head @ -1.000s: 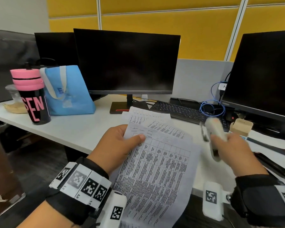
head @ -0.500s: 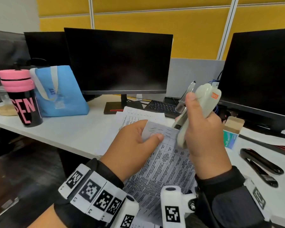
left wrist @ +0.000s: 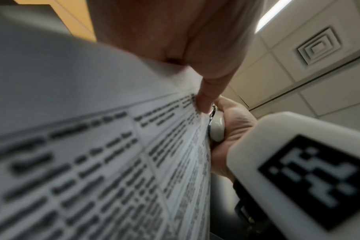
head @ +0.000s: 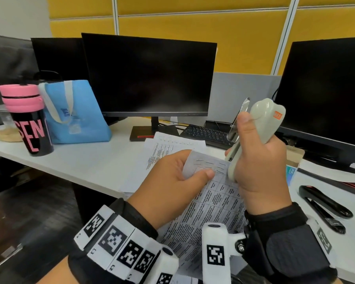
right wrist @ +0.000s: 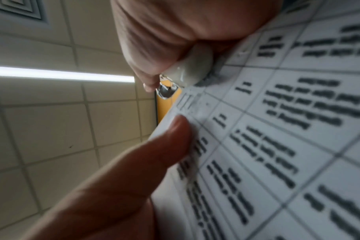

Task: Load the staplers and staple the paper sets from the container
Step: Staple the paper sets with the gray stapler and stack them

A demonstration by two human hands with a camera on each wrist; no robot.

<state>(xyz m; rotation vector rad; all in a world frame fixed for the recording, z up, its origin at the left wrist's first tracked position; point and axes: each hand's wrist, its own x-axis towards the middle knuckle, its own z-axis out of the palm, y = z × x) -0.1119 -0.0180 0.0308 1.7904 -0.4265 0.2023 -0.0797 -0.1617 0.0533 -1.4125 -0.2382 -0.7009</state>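
Note:
My left hand point(head: 184, 177) pinches the top corner of a printed paper set point(head: 217, 203), thumb on the front, and holds it up over the desk edge. My right hand point(head: 254, 160) grips a pale grey stapler point(head: 260, 124) almost upright, its lower end at the top right corner of the sheets. In the left wrist view the stapler's tip point(left wrist: 217, 128) sits at the paper's edge point(left wrist: 175, 146). The right wrist view shows the stapler tip point(right wrist: 193, 71) against the paper point(right wrist: 277, 129). A black stapler point(head: 324, 206) lies on the desk at the right.
More printed sheets point(head: 172, 146) lie on the white desk point(head: 90, 160). A small staple box point(head: 293, 165) stands behind my right hand. Monitors point(head: 150, 76), a keyboard point(head: 205, 134), a blue bag point(head: 74, 113) and a pink-lidded black tumbler point(head: 29, 119) stand further back.
My right hand brought the grey stapler from over the desk up to the top corner of the paper. My left hand raised the paper set closer.

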